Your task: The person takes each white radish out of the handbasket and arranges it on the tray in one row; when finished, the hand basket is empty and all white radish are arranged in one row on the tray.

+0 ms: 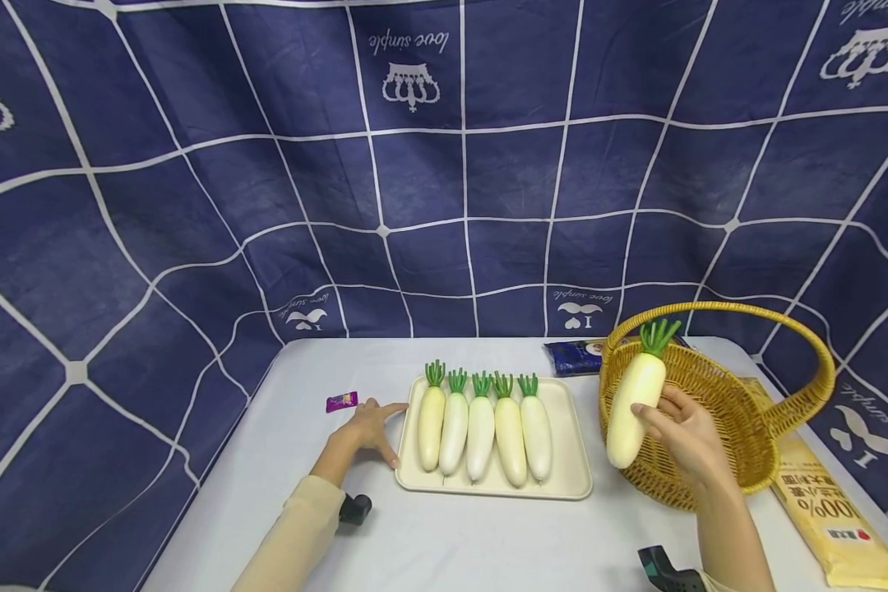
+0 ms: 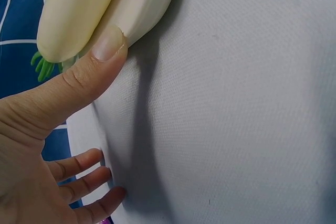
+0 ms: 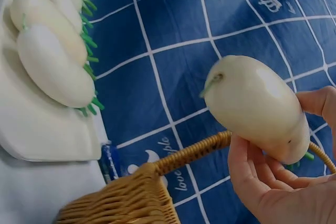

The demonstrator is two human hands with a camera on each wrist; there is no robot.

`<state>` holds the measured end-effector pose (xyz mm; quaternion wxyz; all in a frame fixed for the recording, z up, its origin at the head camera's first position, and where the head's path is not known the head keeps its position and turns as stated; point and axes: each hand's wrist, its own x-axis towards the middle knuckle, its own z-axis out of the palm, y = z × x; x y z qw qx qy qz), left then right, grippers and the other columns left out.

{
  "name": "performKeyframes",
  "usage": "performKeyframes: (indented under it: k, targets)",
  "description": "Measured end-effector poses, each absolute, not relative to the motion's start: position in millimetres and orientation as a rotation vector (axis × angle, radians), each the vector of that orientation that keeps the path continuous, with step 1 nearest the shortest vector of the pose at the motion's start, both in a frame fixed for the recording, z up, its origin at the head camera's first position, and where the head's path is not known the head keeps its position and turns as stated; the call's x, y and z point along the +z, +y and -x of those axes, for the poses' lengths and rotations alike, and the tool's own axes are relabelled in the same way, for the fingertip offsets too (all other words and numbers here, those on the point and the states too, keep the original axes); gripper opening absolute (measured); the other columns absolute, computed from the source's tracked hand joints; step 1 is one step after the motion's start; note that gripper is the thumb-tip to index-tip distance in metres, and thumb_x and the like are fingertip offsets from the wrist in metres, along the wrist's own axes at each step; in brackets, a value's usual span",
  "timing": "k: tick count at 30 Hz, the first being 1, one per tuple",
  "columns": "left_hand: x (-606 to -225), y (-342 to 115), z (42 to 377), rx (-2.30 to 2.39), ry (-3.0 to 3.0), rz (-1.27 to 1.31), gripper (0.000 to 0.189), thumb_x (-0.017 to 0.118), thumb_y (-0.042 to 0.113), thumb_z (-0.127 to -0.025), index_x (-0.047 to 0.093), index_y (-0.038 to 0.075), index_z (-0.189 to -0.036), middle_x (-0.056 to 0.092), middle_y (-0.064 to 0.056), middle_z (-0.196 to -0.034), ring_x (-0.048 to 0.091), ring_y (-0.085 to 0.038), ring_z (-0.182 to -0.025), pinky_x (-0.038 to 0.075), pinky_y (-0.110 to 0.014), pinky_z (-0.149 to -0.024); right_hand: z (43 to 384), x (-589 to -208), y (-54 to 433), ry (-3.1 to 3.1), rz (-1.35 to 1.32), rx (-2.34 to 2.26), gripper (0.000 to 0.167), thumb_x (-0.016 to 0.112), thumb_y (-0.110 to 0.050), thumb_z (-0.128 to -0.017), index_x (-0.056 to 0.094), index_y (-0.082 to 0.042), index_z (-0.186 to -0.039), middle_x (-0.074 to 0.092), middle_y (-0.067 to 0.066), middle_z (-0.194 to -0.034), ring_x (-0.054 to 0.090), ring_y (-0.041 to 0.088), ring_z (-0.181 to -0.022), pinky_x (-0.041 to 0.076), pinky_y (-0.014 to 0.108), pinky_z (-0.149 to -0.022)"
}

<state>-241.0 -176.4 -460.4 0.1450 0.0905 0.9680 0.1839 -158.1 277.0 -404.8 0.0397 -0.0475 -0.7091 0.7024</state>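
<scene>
A white radish (image 1: 636, 404) with green stalks is gripped in my right hand (image 1: 686, 436), raised in front of the wicker basket (image 1: 740, 411). The right wrist view shows thumb and fingers on either side of this radish (image 3: 257, 106). Several more radishes (image 1: 481, 432) lie side by side on a cream tray (image 1: 571, 444), stalks toward the back. At the tray's left edge rests my left hand (image 1: 370, 427), its thumb and fingers spread. In the left wrist view the thumb (image 2: 79, 85) touches the tray rim beside a radish (image 2: 76, 14).
A small purple packet (image 1: 342, 401) lies left of the tray. Behind the tray and basket is a blue packet (image 1: 575, 358). A yellow bag (image 1: 821, 501) lies along the right side, partly behind the basket. A blue checked cloth (image 1: 429, 181) hangs behind the white table (image 1: 444, 543).
</scene>
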Motion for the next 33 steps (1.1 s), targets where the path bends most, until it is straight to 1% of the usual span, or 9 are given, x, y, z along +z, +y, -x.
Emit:
performKeyframes:
  k: [2, 4, 7, 10, 13, 15, 20, 23, 33]
  targets:
    - [-460, -176, 241, 0.528, 2.789, -0.259, 0.104, 0.093, 0.025, -0.044, 0.048, 0.021, -0.138, 0.044, -0.019, -0.112, 0.042, -0.032, -0.103, 0.049, -0.052, -0.085, 157, -408, 274, -2.174, 0.154, 2.14, 0.071, 0.068, -0.011, -0.084, 0.027, 0.011, -0.137, 0.055, 0.002, -0.109, 0.061, 0.0, -0.087, 0.054, 0.017, -0.073]
    - [-459, -176, 241, 0.527, 2.788, -0.259, 0.104, 0.093, 0.024, -0.044, 0.048, 0.021, -0.138, 0.044, -0.019, -0.113, 0.042, -0.033, -0.104, 0.048, -0.052, -0.085, 152, -406, 269, -2.259, 0.151, 2.078, 0.075, 0.067, -0.013, -0.085, 0.022, 0.011, -0.14, 0.052, 0.01, -0.119, 0.059, -0.002, -0.087, 0.052, 0.015, -0.075]
    - [-459, -176, 241, 0.52, 2.789, -0.263, 0.104, 0.093, 0.025, -0.044, 0.048, 0.021, -0.138, 0.045, -0.02, -0.114, 0.043, -0.033, -0.104, 0.048, -0.053, -0.085, 145, -402, 261, -2.356, 0.119, 1.99, 0.074, 0.066, -0.009, -0.085, 0.021, 0.01, -0.141, 0.043, 0.026, -0.13, 0.058, -0.005, -0.086, 0.05, 0.014, -0.075]
    - [-458, -176, 241, 0.517, 2.792, -0.269, 0.105, 0.093, 0.024, -0.044, 0.048, 0.021, -0.138, 0.045, -0.021, -0.116, 0.042, -0.034, -0.105, 0.048, -0.054, -0.086, 140, -398, 252, -2.433, 0.029, 1.921, 0.071, 0.065, -0.006, -0.085, 0.024, 0.01, -0.14, 0.039, 0.033, -0.134, 0.057, -0.007, -0.088, 0.049, 0.014, -0.077]
    - [-458, -176, 241, 0.519, 2.798, -0.275, 0.104, 0.093, 0.024, -0.044, 0.048, 0.02, -0.138, 0.045, -0.022, -0.116, 0.043, -0.034, -0.106, 0.047, -0.055, -0.087, 141, -399, 243, -2.442, -0.024, 1.906, 0.068, 0.065, -0.005, -0.085, 0.027, 0.009, -0.139, 0.041, 0.032, -0.133, 0.056, -0.008, -0.091, 0.049, 0.015, -0.079]
    - [-458, -176, 241, 0.525, 2.798, -0.278, 0.104, 0.093, 0.024, -0.044, 0.048, 0.02, -0.138, 0.045, -0.022, -0.116, 0.042, -0.035, -0.106, 0.047, -0.055, -0.087, 144, -401, 237, -2.436, -0.05, 1.917, 0.066, 0.064, -0.005, -0.085, 0.029, 0.009, -0.139, 0.043, 0.032, -0.132, 0.057, -0.004, -0.093, 0.05, 0.016, -0.08]
    - [-460, -176, 240, 0.529, 2.8, -0.286, 0.104, 0.093, 0.024, -0.043, 0.049, 0.02, -0.137, 0.045, -0.022, -0.115, 0.043, -0.034, -0.105, 0.047, -0.055, -0.086, 153, -411, 224, -2.444, -0.137, 1.966, 0.063, 0.06, -0.004, -0.086, 0.03, 0.013, -0.138, 0.047, 0.033, -0.127, 0.06, 0.023, -0.106, 0.051, 0.019, -0.081]
    - [-461, -175, 240, 0.521, 2.802, -0.281, 0.104, 0.093, 0.025, -0.043, 0.05, 0.021, -0.137, 0.046, -0.022, -0.114, 0.043, -0.034, -0.105, 0.048, -0.055, -0.086, 160, -418, 217, -2.46, -0.161, 1.992, 0.062, 0.059, -0.005, -0.087, 0.03, 0.014, -0.138, 0.049, 0.033, -0.125, 0.059, 0.032, -0.107, 0.051, 0.02, -0.081]
    - [-460, -175, 240, 0.524, 2.805, -0.279, 0.104, 0.093, 0.025, -0.043, 0.049, 0.021, -0.137, 0.045, -0.021, -0.115, 0.042, -0.034, -0.104, 0.048, -0.055, -0.086, 184, -435, 196, -2.505, -0.142, 1.963, 0.06, 0.057, -0.009, -0.088, 0.032, 0.013, -0.138, 0.055, 0.033, -0.117, 0.063, 0.032, -0.099, 0.054, 0.03, -0.081]
